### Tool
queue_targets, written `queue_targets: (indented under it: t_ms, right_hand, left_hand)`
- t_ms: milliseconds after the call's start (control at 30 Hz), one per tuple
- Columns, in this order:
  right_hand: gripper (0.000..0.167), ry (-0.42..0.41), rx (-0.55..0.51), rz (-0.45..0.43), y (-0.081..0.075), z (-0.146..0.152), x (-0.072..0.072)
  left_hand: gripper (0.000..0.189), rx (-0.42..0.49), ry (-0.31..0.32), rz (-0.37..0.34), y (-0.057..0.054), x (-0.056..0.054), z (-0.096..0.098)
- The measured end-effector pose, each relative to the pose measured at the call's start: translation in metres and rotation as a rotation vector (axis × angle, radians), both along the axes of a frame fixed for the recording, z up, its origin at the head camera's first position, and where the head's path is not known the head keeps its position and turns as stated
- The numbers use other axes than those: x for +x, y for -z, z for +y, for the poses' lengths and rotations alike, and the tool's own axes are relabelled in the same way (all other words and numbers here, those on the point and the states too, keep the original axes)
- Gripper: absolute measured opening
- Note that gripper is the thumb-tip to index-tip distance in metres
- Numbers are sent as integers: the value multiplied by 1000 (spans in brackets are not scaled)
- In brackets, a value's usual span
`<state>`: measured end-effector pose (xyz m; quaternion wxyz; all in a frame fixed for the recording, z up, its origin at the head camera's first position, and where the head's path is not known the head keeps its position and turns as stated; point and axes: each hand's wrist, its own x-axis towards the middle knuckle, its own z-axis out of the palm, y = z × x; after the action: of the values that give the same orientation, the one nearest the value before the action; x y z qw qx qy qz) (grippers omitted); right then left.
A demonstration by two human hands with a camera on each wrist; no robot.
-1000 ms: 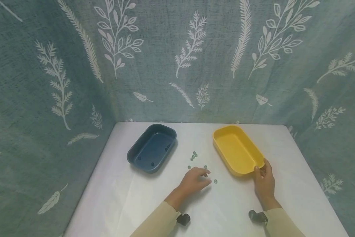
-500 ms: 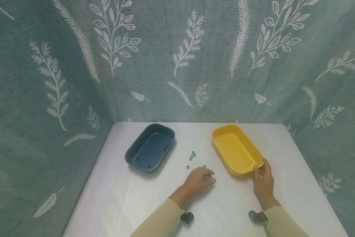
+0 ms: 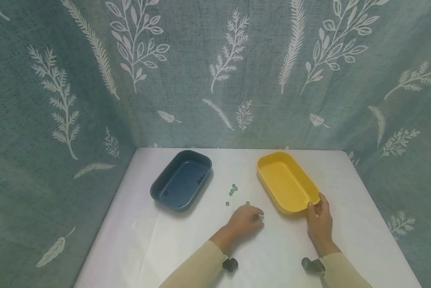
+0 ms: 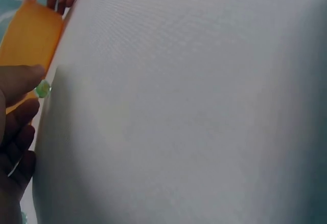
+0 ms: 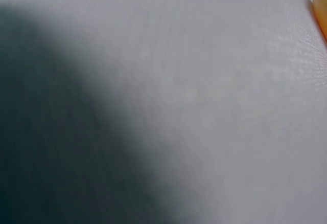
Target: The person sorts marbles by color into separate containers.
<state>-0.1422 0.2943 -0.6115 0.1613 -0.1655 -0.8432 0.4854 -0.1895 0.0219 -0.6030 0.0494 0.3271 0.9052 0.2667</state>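
My left hand point(image 3: 245, 221) reaches low over the white table, thumb and forefinger apart. In the left wrist view a small green glass bead point(image 4: 43, 89) shows between thumb tip and forefinger tip; the head view hides it beneath the fingertips. I cannot see a firm pinch. My right hand point(image 3: 320, 226) grips the near right corner of the yellow tray point(image 3: 285, 180), thumb on the rim and fingers outside. Another loose bead point(image 3: 248, 203) lies just beyond the left knuckles. The right wrist view shows mostly tabletop, with a sliver of the tray point(image 5: 321, 12).
To the left stands a dark blue tray point(image 3: 183, 182) with several small dark beads in it. Between the trays lies a little group of green beads point(image 3: 232, 191), with one more bead point(image 3: 227, 204) nearer. Patterned cloth point(image 3: 193, 80) walls the back and sides.
My left hand has moved right until its fingertips cover the rightmost bead in the head view. The right hand stays on the yellow tray's corner.
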Motion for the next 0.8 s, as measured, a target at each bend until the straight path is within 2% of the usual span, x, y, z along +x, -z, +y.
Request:
queue_targets:
  t_ms: [100, 300, 367, 600, 800]
  right_hand:
    - [57, 1, -2, -3, -2, 0, 1]
    - [56, 1, -5, 6, -3, 1, 1]
    - [56, 2, -3, 8, -2, 1, 2]
    - [57, -4, -7, -3, -2, 1, 2]
    - [56, 2, -12, -10, -3, -3, 1]
  left_hand:
    - [26, -15, 1, 15, -2, 1, 1]
    - [23, -70, 43, 126, 0, 1, 5]
    - [22, -80, 52, 141, 1, 1, 6]
    - [16, -101, 35, 87, -2, 4, 7]
    - [17, -24, 21, 33, -7, 4, 0]
